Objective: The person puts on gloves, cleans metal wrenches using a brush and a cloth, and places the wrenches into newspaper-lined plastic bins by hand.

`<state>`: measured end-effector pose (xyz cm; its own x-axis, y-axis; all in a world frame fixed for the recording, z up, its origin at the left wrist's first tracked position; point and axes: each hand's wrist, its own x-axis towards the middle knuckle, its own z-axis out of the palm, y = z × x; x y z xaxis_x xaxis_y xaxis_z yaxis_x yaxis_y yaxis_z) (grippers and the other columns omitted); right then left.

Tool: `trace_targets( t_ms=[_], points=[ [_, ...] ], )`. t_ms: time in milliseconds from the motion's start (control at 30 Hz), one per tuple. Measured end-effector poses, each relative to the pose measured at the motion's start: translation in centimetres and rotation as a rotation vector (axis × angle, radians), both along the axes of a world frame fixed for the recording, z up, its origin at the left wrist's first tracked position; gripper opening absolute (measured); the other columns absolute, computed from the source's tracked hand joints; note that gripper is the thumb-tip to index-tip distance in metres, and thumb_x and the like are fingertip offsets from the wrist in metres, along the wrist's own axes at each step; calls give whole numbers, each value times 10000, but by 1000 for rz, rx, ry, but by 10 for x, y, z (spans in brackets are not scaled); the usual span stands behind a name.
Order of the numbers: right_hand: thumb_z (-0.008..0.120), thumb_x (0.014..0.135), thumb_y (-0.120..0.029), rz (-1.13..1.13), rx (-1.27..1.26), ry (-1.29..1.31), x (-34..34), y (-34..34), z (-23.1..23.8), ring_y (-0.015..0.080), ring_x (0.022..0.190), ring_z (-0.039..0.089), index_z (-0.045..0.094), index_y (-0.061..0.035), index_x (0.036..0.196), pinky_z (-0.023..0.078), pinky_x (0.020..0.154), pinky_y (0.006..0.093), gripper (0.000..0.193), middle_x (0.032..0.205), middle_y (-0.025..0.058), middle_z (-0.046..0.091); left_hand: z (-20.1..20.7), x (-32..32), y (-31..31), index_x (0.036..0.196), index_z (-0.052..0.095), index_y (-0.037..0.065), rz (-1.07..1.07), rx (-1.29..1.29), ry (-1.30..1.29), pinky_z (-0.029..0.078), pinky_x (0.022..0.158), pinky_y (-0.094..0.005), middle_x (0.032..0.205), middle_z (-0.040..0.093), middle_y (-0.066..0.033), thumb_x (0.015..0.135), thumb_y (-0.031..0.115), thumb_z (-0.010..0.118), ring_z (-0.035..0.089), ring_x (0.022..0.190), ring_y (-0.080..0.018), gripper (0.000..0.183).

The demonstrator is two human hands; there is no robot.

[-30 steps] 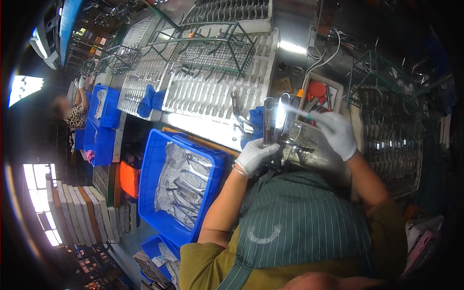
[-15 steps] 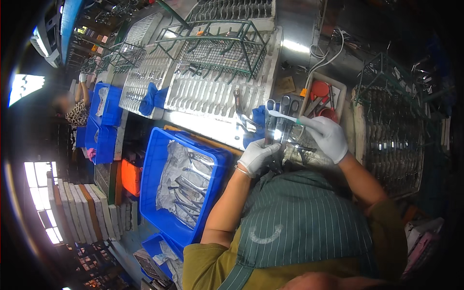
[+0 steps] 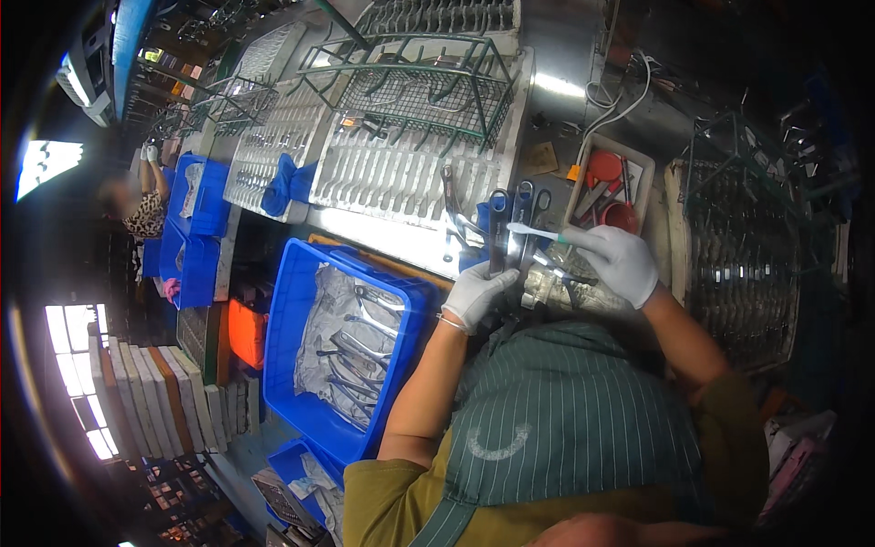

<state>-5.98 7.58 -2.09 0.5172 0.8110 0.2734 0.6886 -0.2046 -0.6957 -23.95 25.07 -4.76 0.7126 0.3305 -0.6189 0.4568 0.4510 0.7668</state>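
So, biggest stuff first: we've got a metal table (image 3: 556,46) running across the top of the frame, with a pale slotted board (image 3: 365,187) sitting on it, upper middle. The blue tub (image 3: 292,406) is left of centre, with shiny metal tools (image 3: 365,319) on crumpled paper inside. A green wire rack (image 3: 428,105) stands over the board, and right of centre there's a shallow box (image 3: 648,191) holding a red cup (image 3: 604,166) and other bits.

Now our hands, both in white gloves, mid-frame. The left hand (image 3: 478,294) has its grip wrapped round the lower end of some dark ring-ended wrenches (image 3: 498,228), rings pointing up the frame. The right hand (image 3: 622,263) has its fingers curled round a thin white brush (image 3: 540,232).

Here's what matters: the wrenches' long axis goes roughly up and down the frame, while the brush lies nearly crosswise, tip to the left, right over them. They're up from our left grip, which is the nearer one, and left of our right. Whether the tip actually touches metal, we can't tell.
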Motion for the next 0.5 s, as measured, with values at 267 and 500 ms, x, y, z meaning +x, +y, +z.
trace_targets(
  t_ms=[267, 500],
  points=[
    [600, 774, -107, -75, -55, 13, -6, 2, -5, 234, 676, 576, 628, -192, 1057, 475, 619, 319, 297, 795, 69, 594, -7, -6, 5, 1056, 564, -35, -2, 30, 11, 483, 682, -215, 919, 641, -88, 818, 126, 628, 605, 797, -110, 295],
    [601, 767, -85, -82, -47, -10, -7, 0, -9, 237, 690, 580, 625, -185, 1064, 473, 626, 323, 314, 785, 68, 588, -13, -9, 6, 1009, 583, -13, 76, -68, -45, 468, 578, -232, 834, 627, -52, 807, 190, 641, 582, 678, -102, 293]
  ],
)
